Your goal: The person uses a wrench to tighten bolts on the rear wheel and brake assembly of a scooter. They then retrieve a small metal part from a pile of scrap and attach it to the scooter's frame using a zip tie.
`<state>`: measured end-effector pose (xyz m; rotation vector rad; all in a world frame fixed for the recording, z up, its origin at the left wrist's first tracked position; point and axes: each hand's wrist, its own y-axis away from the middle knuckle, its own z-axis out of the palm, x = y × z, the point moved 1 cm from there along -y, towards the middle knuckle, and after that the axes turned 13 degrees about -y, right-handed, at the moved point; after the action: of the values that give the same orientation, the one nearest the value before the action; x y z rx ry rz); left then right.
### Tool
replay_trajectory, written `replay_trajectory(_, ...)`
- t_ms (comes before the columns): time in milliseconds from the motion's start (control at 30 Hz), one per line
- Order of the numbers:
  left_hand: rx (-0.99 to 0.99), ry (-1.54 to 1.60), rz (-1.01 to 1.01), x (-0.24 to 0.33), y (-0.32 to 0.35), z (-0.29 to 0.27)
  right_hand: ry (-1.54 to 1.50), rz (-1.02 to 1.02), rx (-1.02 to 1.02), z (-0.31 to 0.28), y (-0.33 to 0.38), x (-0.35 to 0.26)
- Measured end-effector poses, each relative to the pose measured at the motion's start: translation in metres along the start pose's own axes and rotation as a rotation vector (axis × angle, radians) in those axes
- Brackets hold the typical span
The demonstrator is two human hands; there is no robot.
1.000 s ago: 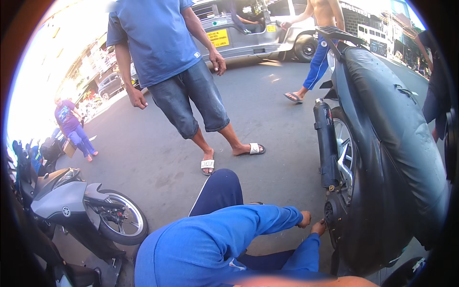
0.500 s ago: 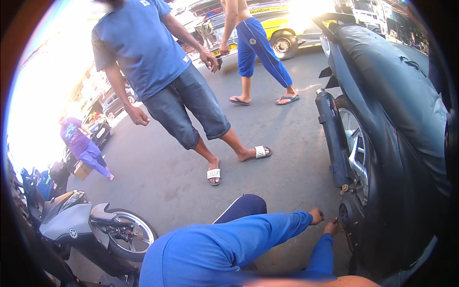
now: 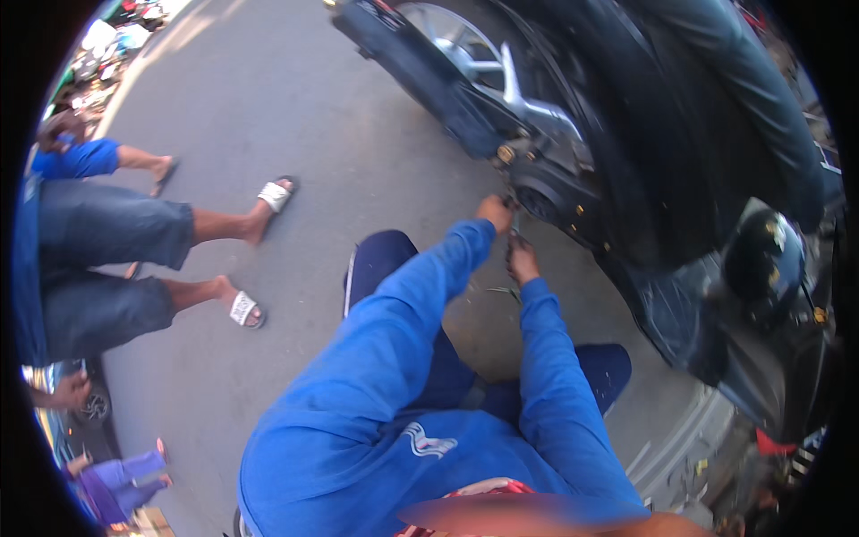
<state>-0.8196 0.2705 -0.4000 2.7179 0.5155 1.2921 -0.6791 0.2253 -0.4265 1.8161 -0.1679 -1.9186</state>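
Note:
My left hand [image 3: 495, 213], at the end of a blue sleeve, is closed beside the lower engine casing [image 3: 543, 195] of a dark motor scooter. What its fingers grip is hidden. Just below and to the right, my right hand [image 3: 522, 260] is closed around a slim tool [image 3: 514, 234], which points up toward the casing; its exact kind is too small to tell. The black exhaust muffler [image 3: 420, 80] and silver-spoked rear wheel [image 3: 470, 54] lie beyond my hands.
A person in dark shorts [image 3: 116, 224] and white-strapped slides [image 3: 243, 309] stands on the grey pavement to the left. Other people are at the left rim. A black rounded object [image 3: 765, 255] and the scooter's front are at right. My bent knees [image 3: 385, 255] flank the work area.
My view has turned down and toward the scooter, so the bystanders now appear at the left and the parked motorcycle is mostly out of view. My hands stay close together at the engine casing.

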Motion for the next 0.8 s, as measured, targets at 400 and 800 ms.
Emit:
replay_trajectory(400, -0.209, 0.310, -0.063, 0.011, 0.009, -0.032, -0.343, 0.378, -0.056, 0.030, 0.131, -0.092)
replay_trajectory(800, -0.097, -0.185, 0.519, -0.013, -0.007, -0.059, -0.163, 0.411, -0.310, 0.027, 0.102, -0.054)
